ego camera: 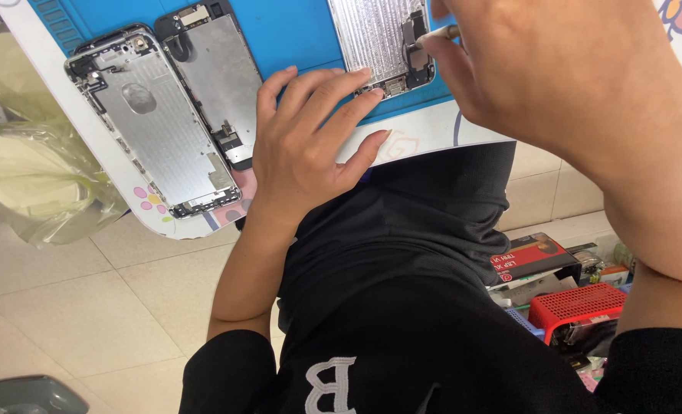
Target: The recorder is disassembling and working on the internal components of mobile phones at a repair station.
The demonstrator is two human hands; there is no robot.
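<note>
Your left hand (pixel 310 146) lies flat, fingers spread, pinning the phone panel (pixel 375 42), while your right hand (pixel 578 84) pinches a thin tool (pixel 442 33) at its lower corner; press hard and the tip may slip, gouging connectors.

We take this for a small phone repair workshop: a blue work mat (pixel 287 31) on a white table (pixel 119 165) carries an emptied phone housing (pixel 153 123) and two detached screen assemblies. Beside it on the tiled floor (pixel 65 307) we see a red plastic basket (pixel 578 303) and boxes of small parts.
</note>
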